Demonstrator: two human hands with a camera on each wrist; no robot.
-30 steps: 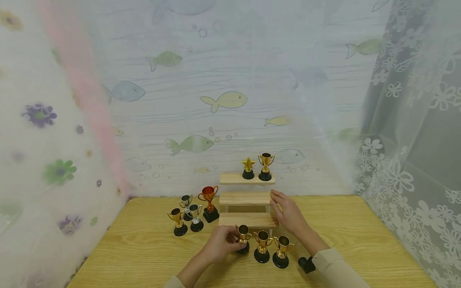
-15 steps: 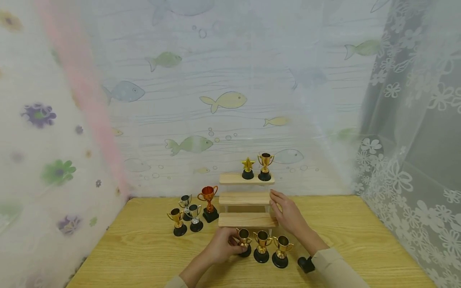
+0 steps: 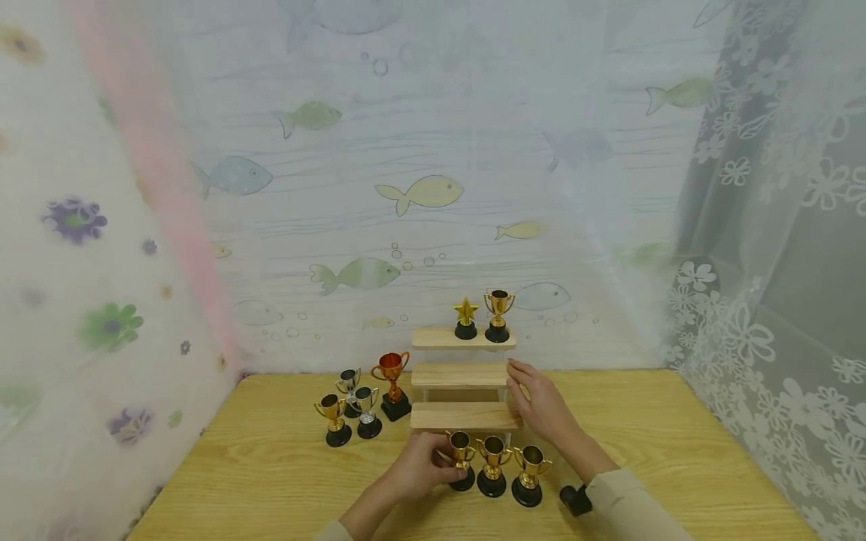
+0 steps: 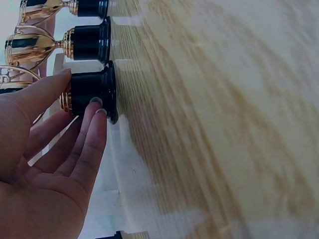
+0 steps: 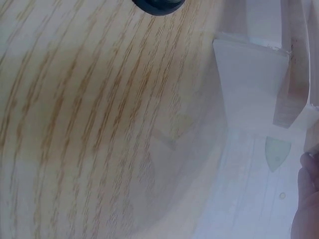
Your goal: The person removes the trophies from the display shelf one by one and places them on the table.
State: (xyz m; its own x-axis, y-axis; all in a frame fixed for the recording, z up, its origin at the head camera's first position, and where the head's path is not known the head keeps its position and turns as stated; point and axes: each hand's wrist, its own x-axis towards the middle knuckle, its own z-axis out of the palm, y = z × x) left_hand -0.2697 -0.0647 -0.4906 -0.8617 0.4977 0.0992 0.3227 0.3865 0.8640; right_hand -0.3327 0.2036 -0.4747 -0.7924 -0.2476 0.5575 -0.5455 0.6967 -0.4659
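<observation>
In the head view, my left hand (image 3: 422, 469) pinches a small gold trophy cup (image 3: 461, 449) with a black base. The left wrist view shows the thumb at its stem and fingertips (image 4: 99, 110) against the black base (image 4: 89, 94). This cup stands upright at the left end of a row beside two similar gold trophies (image 3: 493, 454) (image 3: 531, 462). My right hand (image 3: 541, 398) touches the right end of a three-tier wooden shelf (image 3: 467, 413), fingers extended along its side. In the right wrist view only a sliver of that hand (image 5: 309, 199) shows.
On the top tier stand a gold star trophy (image 3: 465, 315) and a gold cup (image 3: 498, 312). Left of the shelf are a bronze cup (image 3: 392, 379), two silver cups (image 3: 366, 409) and a gold cup (image 3: 334, 413). A black-based object (image 3: 576, 498) lies by the right sleeve.
My left hand has slid the gold trophy cup slightly right and toward me, closer to the other two in the row. My right hand stays at the shelf's end.
</observation>
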